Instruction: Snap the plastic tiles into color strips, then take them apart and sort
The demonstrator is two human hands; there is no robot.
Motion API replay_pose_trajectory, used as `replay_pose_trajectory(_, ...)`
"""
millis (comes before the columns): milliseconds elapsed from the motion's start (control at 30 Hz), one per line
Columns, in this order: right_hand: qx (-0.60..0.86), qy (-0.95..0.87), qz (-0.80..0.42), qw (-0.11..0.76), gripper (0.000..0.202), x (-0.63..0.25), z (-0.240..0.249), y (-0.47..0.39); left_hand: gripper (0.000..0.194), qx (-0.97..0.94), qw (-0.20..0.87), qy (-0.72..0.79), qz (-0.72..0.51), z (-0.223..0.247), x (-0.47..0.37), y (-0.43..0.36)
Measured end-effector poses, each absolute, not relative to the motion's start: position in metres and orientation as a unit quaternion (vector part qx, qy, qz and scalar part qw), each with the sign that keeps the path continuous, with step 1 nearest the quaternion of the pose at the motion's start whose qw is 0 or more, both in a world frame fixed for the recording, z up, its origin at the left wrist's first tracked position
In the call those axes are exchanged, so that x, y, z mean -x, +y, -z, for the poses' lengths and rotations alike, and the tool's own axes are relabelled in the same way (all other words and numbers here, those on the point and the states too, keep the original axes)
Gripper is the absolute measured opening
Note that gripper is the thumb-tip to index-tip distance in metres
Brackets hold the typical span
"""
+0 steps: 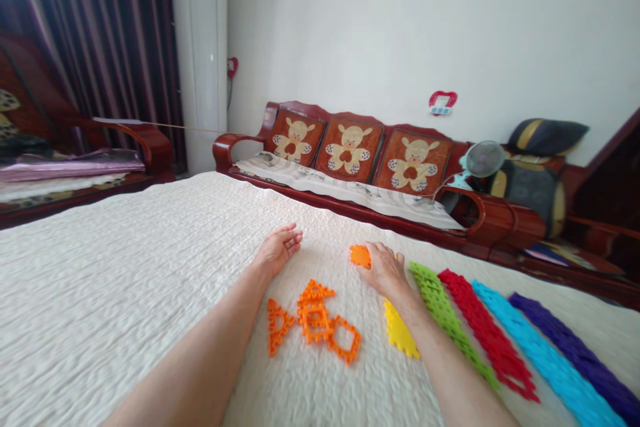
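Note:
My left hand (281, 248) hovers over or rests on the white quilted cover, its fingers loosely bent and apart, with nothing in it. To the right, my right hand (384, 265) grips a solid orange toothed plastic piece (360, 255) between thumb and fingers. Below that wrist, partly hidden by the forearm, lie yellow toothed pieces (400, 333). Between my forearms are several orange building pieces: a triangular frame (279, 325) on the left, a small overlapping pile (314, 317) in the middle, and a square frame (345, 339) on the right.
Right of my right arm, building pieces lie in rows by colour: green (445, 313), red (487, 330), light blue (540, 353) and purple (575, 353). The white quilted cover (125, 280) spreads under everything. Beyond it stand a wooden sofa (345, 192) and a small fan (484, 160).

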State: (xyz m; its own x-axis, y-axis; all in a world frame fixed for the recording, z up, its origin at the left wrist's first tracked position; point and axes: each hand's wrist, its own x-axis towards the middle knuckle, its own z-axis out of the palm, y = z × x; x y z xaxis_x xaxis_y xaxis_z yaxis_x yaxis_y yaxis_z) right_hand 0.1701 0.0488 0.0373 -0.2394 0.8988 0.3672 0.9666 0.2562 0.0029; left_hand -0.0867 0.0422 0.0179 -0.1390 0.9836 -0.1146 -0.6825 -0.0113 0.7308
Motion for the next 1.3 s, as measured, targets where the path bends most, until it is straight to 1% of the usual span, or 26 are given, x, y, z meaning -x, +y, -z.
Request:
replay_pose_trajectory(133,0.565,-0.795,0.104,0.196,0.045,-0.17,-0.045,0.045,0.031,-0.226,0.615,0.338,-0.676,-0.018,0.087,0.043)
replay_pose_trajectory(200,0.528,-0.82,0.068,0.213,0.04,-0.168,-0.051,0.04,0.031,-0.226,0.616,0.337,-0.675,-0.017,0.087,0.043)
replay_pose_trajectory(267,0.477,-0.853,0.006,0.212,0.034,-0.164,-0.058,0.03,0.031,-0.224,0.618,0.336,-0.674,-0.017,0.088,0.043)
replay_pose_trajectory(400,0.403,-0.895,-0.122,0.146,0.023,-0.154,-0.067,0.002,0.032,-0.223,0.615,0.336,-0.677,-0.017,0.088,0.042)
replay_pose_trajectory(467,0.4,-0.895,-0.159,0.113,0.018,-0.151,-0.069,-0.011,0.033,-0.223,0.615,0.336,-0.677,-0.018,0.088,0.042)
replay_pose_trajectory(533,0.404,-0.894,-0.176,0.083,0.019,-0.15,-0.07,-0.022,0.034,-0.224,0.616,0.336,-0.676,-0.018,0.088,0.042)
replay_pose_trajectory(600,0.411,-0.893,-0.178,0.043,0.026,-0.15,-0.072,-0.032,0.036,-0.225,0.616,0.336,-0.676,-0.017,0.088,0.042)
replay_pose_trajectory(667,0.418,-0.891,-0.176,0.008,0.037,-0.15,-0.074,-0.04,0.037,-0.227,0.616,0.335,-0.676,-0.017,0.088,0.043)
replay_pose_trajectory(733,0.42,-0.891,-0.174,-0.002,0.044,-0.147,-0.073,-0.046,0.038,-0.227,0.617,0.335,-0.676,-0.016,0.088,0.044)
replay_pose_trajectory(800,0.412,-0.895,-0.172,0.0,0.046,-0.144,-0.072,-0.051,0.038,-0.224,0.617,0.335,-0.675,-0.017,0.088,0.043)
replay_pose_trajectory(867,0.401,-0.901,-0.167,0.002,0.042,-0.143,-0.069,-0.053,0.038,-0.22,0.617,0.336,-0.676,-0.018,0.088,0.043)
replay_pose_trajectory(1000,0.39,-0.908,-0.153,0.01,0.034,-0.146,-0.067,-0.054,0.038,-0.219,0.614,0.34,-0.678,-0.02,0.087,0.041)
replay_pose_trajectory(1133,0.412,-0.906,-0.098,0.026,0.039,-0.15,-0.066,-0.047,0.04,-0.217,0.615,0.342,-0.677,-0.021,0.087,0.04)
replay_pose_trajectory(1300,0.441,-0.889,-0.023,0.119,0.044,-0.152,-0.053,-0.025,0.04,-0.219,0.619,0.34,-0.673,-0.02,0.087,0.041)
